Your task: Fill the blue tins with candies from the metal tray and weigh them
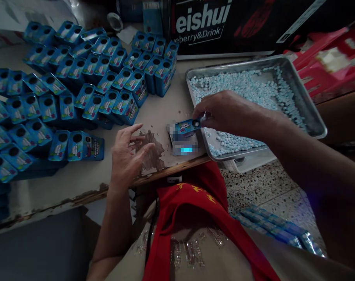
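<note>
A blue candy tin with a round dark hole at one end rests on or just above a small scale with a lit blue display, partly blurred out. My right hand reaches over the tray's edge, its fingers closed about the holed end of this tin; the fingertips are partly hidden. To the left, my left hand hovers over the worn tabletop with fingers apart and nothing in them. Right of the scale lies a metal tray of small pale blue and white candies.
Many similar blue tins stand in rows across the table's left side. A black printed box backs the table, and a red plastic item lies beyond the tray. More blue packs are on the speckled floor.
</note>
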Demonstrator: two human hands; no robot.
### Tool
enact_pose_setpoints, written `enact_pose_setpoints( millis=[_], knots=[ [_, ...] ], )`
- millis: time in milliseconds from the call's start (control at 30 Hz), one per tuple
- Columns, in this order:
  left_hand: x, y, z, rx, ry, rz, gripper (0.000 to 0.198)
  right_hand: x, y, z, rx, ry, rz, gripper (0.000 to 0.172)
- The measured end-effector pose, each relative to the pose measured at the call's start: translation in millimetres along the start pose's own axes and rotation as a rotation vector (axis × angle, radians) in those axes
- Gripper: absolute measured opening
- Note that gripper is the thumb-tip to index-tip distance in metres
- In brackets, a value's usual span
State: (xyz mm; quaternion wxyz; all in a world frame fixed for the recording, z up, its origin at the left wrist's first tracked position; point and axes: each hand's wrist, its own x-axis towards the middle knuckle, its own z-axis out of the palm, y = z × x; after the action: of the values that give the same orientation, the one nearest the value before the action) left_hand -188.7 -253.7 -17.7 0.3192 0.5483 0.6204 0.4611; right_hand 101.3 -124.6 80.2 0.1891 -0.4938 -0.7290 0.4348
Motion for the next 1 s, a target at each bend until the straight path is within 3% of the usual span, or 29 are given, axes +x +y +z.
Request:
enact_pose_setpoints(
  millis=[133,233,367,500,633,733,800,900,1000],
  knots=[
    [-1,3,-3.0,0.028,-0.024,0.014,0.061,-2,-6,-2,-0.063,0.014,-0.049,0.024],
    [0,4,-3.2,0.06,-0.042,0.005,0.056,-7,-2,-16,-0.195,0.054,-0.115,0.01],
    [1,7,8.6,0.033,-0.044,0.024,0.048,-21,42,-43,-0.274,0.197,-0.061,0.017],
    [5,25,28.1,0.064,0.0,0.126,0.028,-44,97,-55,-0.365,0.17,0.117,0.015],
    [21,52,47.2,0.209,0.018,0.284,0.011,-60,112,-52,-0.451,0.156,0.123,0.01],
    [39,65,62.1,0.301,-0.048,0.362,0.008,-64,98,-43,-0.553,0.168,-0.003,0.013],
    [47,68,71.0,0.348,-0.1,0.386,0.008,-68,85,-30,-0.535,0.089,-0.129,0.015],
    [54,68,80.8,0.388,-0.158,0.389,0.007,-80,68,5,-0.585,-0.062,-0.279,0.016],
    [56,67,87.7,0.392,-0.184,0.396,0.008,-95,58,46,-0.865,-0.032,-0.275,0.03]
  ],
)
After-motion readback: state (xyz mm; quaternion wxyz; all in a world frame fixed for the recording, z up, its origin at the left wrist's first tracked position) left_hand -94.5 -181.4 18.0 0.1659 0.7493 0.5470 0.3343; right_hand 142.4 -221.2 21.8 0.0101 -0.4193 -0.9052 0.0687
